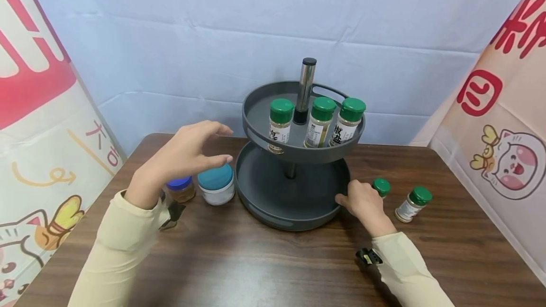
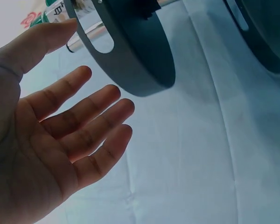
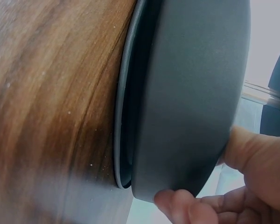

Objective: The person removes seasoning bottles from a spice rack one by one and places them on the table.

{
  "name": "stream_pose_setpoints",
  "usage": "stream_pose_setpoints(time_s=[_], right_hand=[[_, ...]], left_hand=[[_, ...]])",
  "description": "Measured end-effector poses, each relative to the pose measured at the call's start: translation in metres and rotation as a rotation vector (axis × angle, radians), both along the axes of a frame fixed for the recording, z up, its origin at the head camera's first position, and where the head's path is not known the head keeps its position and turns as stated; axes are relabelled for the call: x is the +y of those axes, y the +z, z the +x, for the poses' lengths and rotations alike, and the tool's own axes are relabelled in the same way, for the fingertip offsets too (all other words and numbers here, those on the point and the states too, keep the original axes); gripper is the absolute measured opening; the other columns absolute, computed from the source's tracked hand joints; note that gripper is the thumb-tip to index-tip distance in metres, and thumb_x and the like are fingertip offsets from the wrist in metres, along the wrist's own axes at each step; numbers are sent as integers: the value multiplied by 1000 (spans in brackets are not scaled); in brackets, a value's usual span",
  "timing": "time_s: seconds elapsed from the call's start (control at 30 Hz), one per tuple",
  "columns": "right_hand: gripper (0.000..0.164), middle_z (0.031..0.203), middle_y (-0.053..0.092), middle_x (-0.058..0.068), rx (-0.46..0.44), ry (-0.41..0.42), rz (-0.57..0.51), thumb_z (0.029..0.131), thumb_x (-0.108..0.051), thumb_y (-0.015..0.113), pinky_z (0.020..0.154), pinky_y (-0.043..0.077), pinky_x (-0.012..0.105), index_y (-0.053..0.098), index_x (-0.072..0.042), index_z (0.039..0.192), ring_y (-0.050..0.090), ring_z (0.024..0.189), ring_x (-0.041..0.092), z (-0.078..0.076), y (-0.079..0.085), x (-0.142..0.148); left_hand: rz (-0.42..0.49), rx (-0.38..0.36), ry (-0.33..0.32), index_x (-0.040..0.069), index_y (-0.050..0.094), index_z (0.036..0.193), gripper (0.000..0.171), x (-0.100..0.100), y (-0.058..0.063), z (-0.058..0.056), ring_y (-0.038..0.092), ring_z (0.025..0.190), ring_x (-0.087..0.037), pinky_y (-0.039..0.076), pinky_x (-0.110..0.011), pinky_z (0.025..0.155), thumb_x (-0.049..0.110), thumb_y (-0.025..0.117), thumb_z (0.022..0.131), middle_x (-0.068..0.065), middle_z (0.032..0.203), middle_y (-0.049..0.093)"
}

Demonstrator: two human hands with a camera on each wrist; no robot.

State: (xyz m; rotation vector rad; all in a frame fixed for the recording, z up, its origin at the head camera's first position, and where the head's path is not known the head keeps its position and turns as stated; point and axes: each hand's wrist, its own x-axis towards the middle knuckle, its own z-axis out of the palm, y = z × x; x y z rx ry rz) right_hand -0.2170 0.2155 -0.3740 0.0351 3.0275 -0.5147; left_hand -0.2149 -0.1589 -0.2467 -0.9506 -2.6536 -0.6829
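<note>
A dark grey two-tier spice rack stands in the middle of the table, its upper tray (image 1: 256, 94) on a metal post (image 1: 305, 79) above the lower tray (image 1: 273, 203). My right hand (image 1: 362, 200) pinches the lower tray's right rim; in the right wrist view the thumb (image 3: 242, 147) goes over the edge and the fingertips lie against the outer wall (image 3: 191, 93). To the left of the rack my left hand (image 1: 181, 153) hangs in the air, fingers (image 2: 84, 126) spread and apart from the upper tray (image 2: 130, 70). Three green-capped spice bottles (image 1: 316, 134) stand on the upper tray.
Two more green-capped bottles, one (image 1: 409, 207) in full view and one (image 1: 381, 186) partly behind my right hand, stand at the right. Left of the rack are a blue-lidded white tub (image 1: 218, 195) and a jar with a darker blue lid (image 1: 181, 188). Cloth (image 1: 192, 37) hangs behind the table.
</note>
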Motion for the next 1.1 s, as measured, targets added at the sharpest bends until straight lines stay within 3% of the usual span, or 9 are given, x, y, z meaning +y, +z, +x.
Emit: stream_pose_setpoints(time_s=[0.23,0.83,1.1], right_hand=[[39,48,31,1,1,-8,5,80,-25,60,39,30,30,36,-15,52,38,41,19,3,1,4],[40,48,29,-1,18,6,-7,80,-25,60,38,28,29,34,-15,52,36,40,17,0,-1,0],[40,48,29,0,17,4,-3,80,-24,60,39,29,30,34,-15,52,36,40,18,-1,-2,0]], left_hand=[[39,38,-25,11,55,116,45,19,8,-5,49,96,-18,46,-41,78,30,71,77,-3,114,58],[132,150,-114,12,55,116,45,47,28,-4,48,96,-17,44,-37,78,28,71,77,0,113,56],[81,92,-91,9,52,121,52,59,41,-3,47,98,-17,45,-38,78,32,69,78,-5,118,54]])
